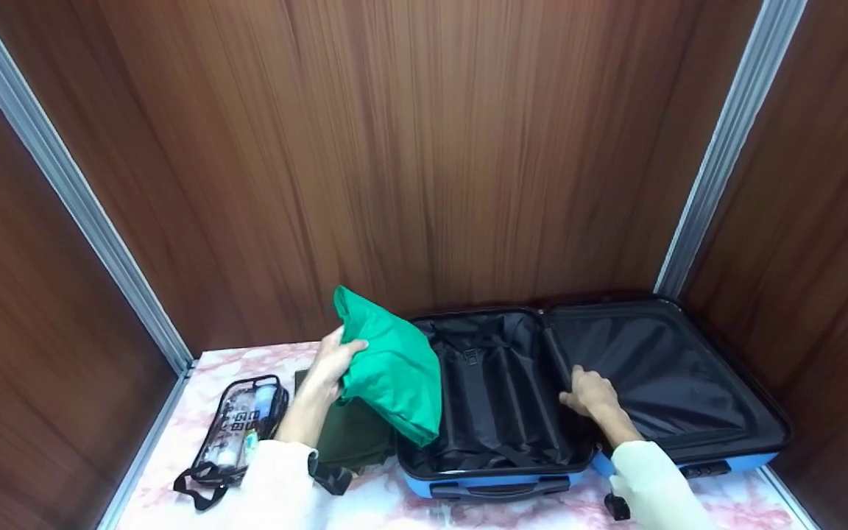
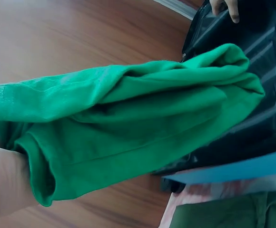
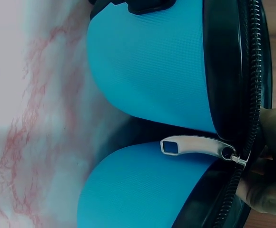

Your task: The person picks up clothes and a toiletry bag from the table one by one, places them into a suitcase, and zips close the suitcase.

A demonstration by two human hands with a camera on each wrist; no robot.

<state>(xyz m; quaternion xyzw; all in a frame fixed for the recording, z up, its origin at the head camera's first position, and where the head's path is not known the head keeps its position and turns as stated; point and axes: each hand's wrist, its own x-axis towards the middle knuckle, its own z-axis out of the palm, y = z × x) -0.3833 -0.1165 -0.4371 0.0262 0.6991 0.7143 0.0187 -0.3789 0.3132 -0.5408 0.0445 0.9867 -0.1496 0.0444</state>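
Note:
My left hand (image 1: 332,361) grips a folded bright green garment (image 1: 394,364) by its left edge, thumb on top. The garment is held up over the left side of an open suitcase (image 1: 501,487) with a blue shell and black lining. In the left wrist view, the layered folds of the green cloth (image 2: 128,114) fill the middle. My right hand (image 1: 592,394) is at the middle of the suitcase, where the two halves meet, its fingers curled at the inner rim. Close by, the right wrist view shows a metal zipper pull (image 3: 195,145) and those fingers (image 3: 269,192), partly hidden behind the rim.
A dark green folded cloth (image 1: 354,434) lies on the pink-marbled table (image 1: 159,486), left of the suitcase. Farther left is a clear toiletry bag (image 1: 236,423) with black trim, bottles inside. Wood-grain panels (image 1: 424,147) stand behind and on both sides.

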